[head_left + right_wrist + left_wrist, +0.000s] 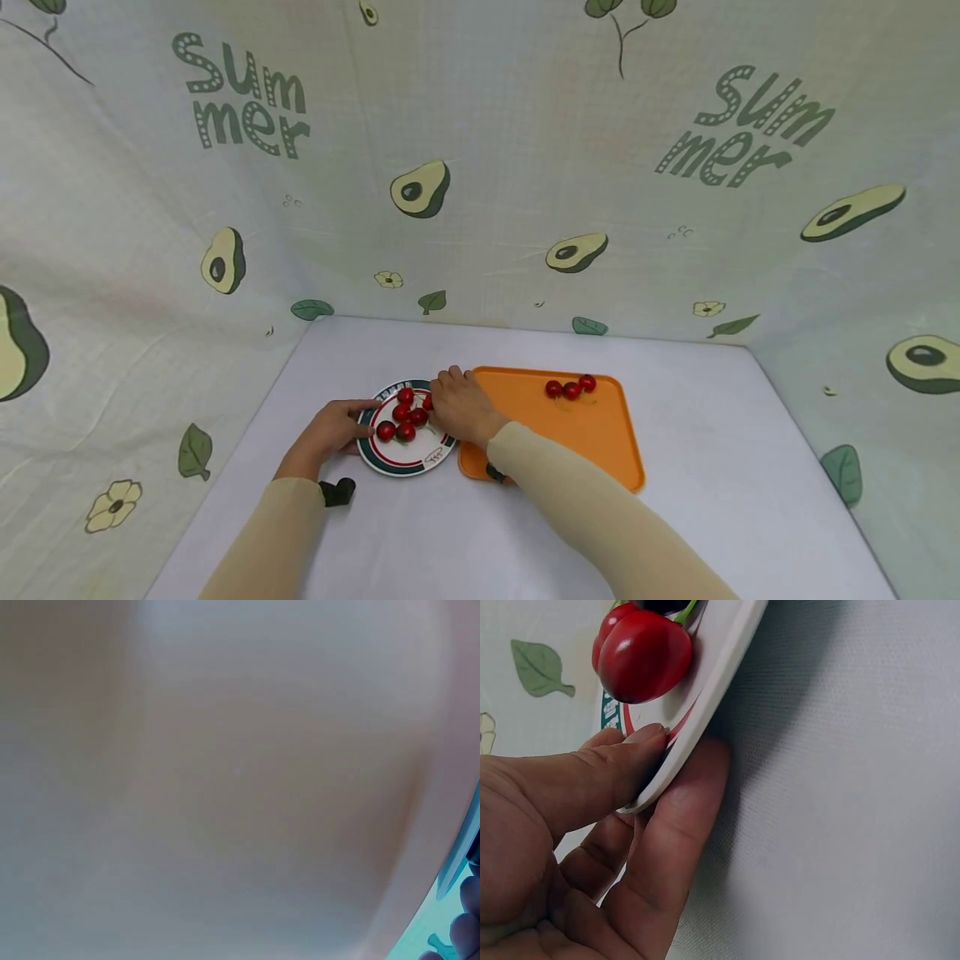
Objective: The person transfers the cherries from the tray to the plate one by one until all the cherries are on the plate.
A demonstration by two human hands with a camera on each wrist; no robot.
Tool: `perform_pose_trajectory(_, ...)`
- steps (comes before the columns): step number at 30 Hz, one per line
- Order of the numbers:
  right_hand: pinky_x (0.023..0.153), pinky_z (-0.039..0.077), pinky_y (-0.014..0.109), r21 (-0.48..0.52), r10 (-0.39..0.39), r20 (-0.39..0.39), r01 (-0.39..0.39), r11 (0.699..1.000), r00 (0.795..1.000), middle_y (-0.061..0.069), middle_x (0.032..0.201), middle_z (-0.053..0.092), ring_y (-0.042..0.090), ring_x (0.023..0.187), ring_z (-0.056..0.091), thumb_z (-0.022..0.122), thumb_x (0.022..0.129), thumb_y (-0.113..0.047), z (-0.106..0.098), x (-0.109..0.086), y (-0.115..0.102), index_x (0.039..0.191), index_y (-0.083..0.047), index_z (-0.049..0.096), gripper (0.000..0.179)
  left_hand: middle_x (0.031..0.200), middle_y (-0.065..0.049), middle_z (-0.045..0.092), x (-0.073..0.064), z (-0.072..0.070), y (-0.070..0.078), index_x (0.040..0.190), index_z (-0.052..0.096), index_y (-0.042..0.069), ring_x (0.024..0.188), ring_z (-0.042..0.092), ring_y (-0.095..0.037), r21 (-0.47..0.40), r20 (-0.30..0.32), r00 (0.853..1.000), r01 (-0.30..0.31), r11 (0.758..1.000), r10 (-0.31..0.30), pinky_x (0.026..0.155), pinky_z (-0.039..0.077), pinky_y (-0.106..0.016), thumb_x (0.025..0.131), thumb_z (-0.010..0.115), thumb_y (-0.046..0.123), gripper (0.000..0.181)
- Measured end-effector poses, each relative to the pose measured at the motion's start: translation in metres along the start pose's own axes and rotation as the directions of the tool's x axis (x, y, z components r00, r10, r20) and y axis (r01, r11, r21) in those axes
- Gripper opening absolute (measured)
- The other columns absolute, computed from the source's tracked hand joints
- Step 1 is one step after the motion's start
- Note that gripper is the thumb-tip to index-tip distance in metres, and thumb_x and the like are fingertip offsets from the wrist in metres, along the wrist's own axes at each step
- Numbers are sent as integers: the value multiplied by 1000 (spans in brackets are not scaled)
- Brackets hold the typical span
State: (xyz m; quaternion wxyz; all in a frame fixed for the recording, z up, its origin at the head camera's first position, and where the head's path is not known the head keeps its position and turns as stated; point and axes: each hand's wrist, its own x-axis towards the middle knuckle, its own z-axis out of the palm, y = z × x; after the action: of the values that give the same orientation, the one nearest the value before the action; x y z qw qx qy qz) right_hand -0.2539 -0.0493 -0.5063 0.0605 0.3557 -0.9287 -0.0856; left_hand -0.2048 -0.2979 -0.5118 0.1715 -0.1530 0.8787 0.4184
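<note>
A round white plate [405, 462] with a dark green rim and a red ring holds several red cherries [406, 432] with green stems. My left hand [335, 431] grips the plate's left edge; in the left wrist view its thumb [592, 776] lies on top of the rim and its fingers are underneath. At the plate's upper right edge, my right hand [463, 408] pinches the rim, its thumb side beside a cherry [428, 402]. Most of the right wrist view is a blurred, close surface, with a few fingertips [466, 930] at the lower right corner.
An orange tray [555, 433] lies right of the plate, partly under my right forearm. Three cherries [572, 390] sit near its far edge. The table [697, 442] is white, bounded behind and at both sides by cloth [495, 117] printed with avocados and leaves.
</note>
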Motion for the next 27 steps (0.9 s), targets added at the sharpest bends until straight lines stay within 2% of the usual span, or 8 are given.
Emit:
perform_pose_trajectory(4, 91, 47, 32, -1, -4, 7, 4, 1000, 1000, 1, 110, 63, 20, 102, 49, 59, 105, -48, -1, 0, 0, 125, -11, 65, 43, 123, -21, 55, -3, -1, 2, 146, 64, 15, 93, 59, -26, -26, -3, 1000, 2, 1000, -2, 65, 57, -29, 94, 76, 5, 54)
perform_pose_trajectory(14, 94, 48, 33, 28, -3, -12, 4, 1000, 1000, 1, 111, 63, 20, 104, 50, 62, 103, -47, -2, -4, 3, 125, -11, 66, 42, 122, -21, 56, -5, 1, 3, 148, 62, 13, 86, 61, -23, -53, 8, 1000, -5, 999, 6, 64, 58, -29, 95, 75, 5, 55)
perform_pose_trajectory(23, 87, 47, 36, 14, -46, -108, 47, 999, 993, 4, 108, 63, 23, 100, 48, 66, 102, -40, -19, -37, 36, 120, -9, 67, 36, 124, -22, 54, -3, 2, 3, 148, 62, 12, 86, 62, -23, -44, 11, 1000, -3, 999, 3, 66, 59, -29, 96, 74, 6, 54)
perform_pose_trajectory(27, 86, 45, 38, 73, -25, -138, 35, 997, 990, 6, 108, 62, 25, 99, 48, 68, 101, -34, -24, -61, 59, 119, -8, 67, 32, 127, -23, 54, -3, 3, 1, 149, 60, 12, 83, 62, -22, -54, 14, 1000, 5, 999, -5, 67, 59, -30, 96, 74, 5, 55)
